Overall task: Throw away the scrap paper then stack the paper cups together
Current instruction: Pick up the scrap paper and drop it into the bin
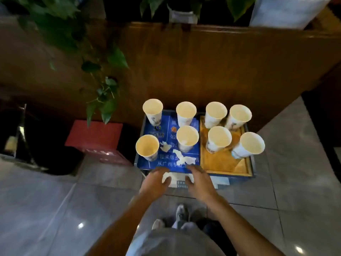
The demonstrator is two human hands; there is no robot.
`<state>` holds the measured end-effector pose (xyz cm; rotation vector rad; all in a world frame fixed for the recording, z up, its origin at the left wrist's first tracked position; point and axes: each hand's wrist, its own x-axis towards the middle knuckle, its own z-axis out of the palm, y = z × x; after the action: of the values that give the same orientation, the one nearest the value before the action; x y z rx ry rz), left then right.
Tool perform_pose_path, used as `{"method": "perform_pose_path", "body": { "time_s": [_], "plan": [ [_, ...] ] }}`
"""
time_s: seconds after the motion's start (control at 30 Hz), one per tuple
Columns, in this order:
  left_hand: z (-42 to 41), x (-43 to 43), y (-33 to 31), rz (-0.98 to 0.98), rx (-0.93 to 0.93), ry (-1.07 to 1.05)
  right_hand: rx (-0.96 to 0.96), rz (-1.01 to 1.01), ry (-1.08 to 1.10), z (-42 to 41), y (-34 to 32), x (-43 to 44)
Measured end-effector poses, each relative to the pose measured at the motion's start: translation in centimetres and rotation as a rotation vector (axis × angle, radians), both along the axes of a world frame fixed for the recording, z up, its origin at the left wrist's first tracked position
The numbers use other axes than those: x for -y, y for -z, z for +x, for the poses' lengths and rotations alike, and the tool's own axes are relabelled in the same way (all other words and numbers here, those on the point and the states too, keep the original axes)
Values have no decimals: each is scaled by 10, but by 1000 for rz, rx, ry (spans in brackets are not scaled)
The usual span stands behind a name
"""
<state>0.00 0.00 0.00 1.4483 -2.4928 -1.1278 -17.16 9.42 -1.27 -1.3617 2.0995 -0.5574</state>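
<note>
Mostly crumpled white scrap paper (185, 159), torn.

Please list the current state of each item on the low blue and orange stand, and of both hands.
Eight white paper cups: upright, unstacked, standing apart, look empty.
Torn white scrap paper: loose on the blue surface, between the front cups.
Smaller white scrap: lying beside the front-left cup.
White crumpled paper: at the stand's near edge, between both hands.
Left hand: on that paper.
Right hand: on that paper.
</note>
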Motion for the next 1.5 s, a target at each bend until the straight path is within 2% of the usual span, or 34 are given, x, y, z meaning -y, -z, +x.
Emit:
{"method": "perform_pose_path", "body": {
  "time_s": [0.1, 0.23, 0.5, 0.63, 0.73, 0.97, 1.2, 1.3, 1.5],
  "plan": [
    [-25, 9, -3, -92, 31, 68, -38, -44, -52, -10, 3, 20],
    [-50, 22, -2, -72, 90, 56, -138, -62, -96, -14, 8, 35],
    [-80, 51, 22, 5, 290, -5, -217, 53, -294, -12, 19, 47],
    [-84, 59, 33, 9, 371, 47, -234, 131, -326, -13, 23, 54],
    [-85, 56, 36, 40, 327, -9, -236, 149, -289, -14, 27, 54],
    [-77, 53, 39, -191, 411, 139, -176, 177, -139, -18, 24, 54],
    [-67, 44, 27, 6, 196, 191, -143, 131, 11, -13, 14, 22],
    [-60, 37, 25, 34, 135, 297, -168, 183, 102, -8, 13, 1],
    [-51, 21, 25, 65, 73, 453, -99, 281, 320, 6, 7, -50]
  ]
}}
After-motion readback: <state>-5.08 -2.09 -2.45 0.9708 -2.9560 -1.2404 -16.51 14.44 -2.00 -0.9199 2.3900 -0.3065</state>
